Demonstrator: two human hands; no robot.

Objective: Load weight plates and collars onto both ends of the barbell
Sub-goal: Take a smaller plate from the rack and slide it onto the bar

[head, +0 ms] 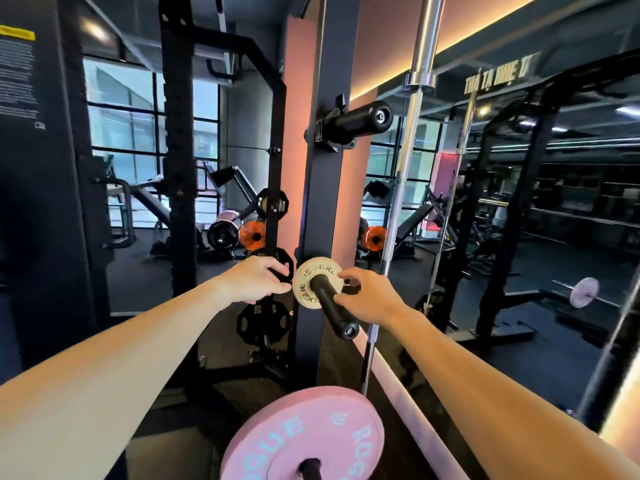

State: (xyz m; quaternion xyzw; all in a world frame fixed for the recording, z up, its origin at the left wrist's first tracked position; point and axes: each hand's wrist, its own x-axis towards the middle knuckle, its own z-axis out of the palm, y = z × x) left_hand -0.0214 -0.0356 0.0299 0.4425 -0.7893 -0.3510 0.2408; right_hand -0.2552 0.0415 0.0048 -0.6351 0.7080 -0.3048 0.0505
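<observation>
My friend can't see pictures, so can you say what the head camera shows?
Two bare hands reach for a small white weight plate on a black storage peg of a gym rack: the left hand at its left edge, the right hand at its right edge. A big pink plate sits on a bar below, and a steel barbell stands upright to the right.
</observation>
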